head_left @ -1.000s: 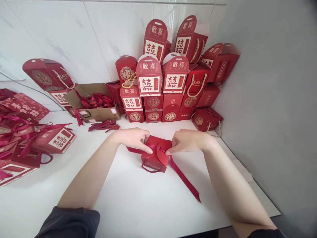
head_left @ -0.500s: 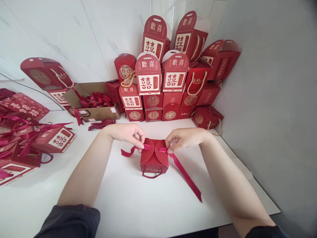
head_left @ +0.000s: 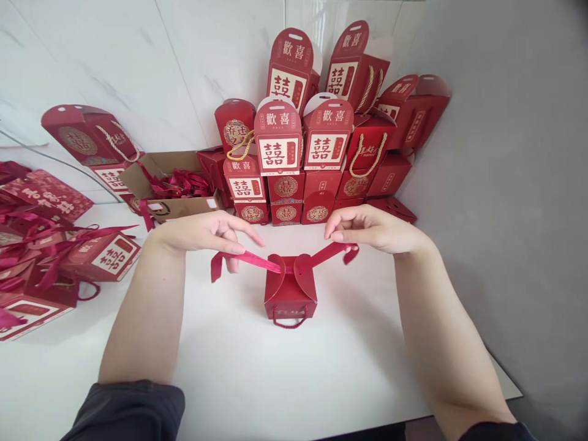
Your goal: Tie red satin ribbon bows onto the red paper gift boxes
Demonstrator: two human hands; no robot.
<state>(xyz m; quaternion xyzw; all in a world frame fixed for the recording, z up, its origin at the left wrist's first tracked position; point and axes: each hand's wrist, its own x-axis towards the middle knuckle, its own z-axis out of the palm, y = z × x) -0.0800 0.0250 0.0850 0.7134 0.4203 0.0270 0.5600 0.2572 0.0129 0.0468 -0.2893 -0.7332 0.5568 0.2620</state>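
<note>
A small red gift box (head_left: 291, 293) with rounded top flaps and a red cord handle stands on the white table in front of me. A red ribbon (head_left: 260, 261) threads through the slots in its flaps, and both ends are lifted outward and up. On the left, my left hand (head_left: 220, 236) pinches one ribbon end, its index finger stretched out. Over to the right, my right hand (head_left: 367, 228) holds the other end between thumb and fingers, with the tip curling below. Neither hand touches the box.
Stacked red gift boxes (head_left: 280, 144) stand against the wall behind. A cardboard box (head_left: 184, 207) of red ribbons sits at the back left. Beribboned boxes (head_left: 101, 254) crowd the white table's (head_left: 257, 373) left side. A grey wall (head_left: 496, 214) rises at the right.
Both hands have moved up and apart from the box, drawing the ribbon ends outward. The long right end, which lay across the table, is now raised in my right hand.
</note>
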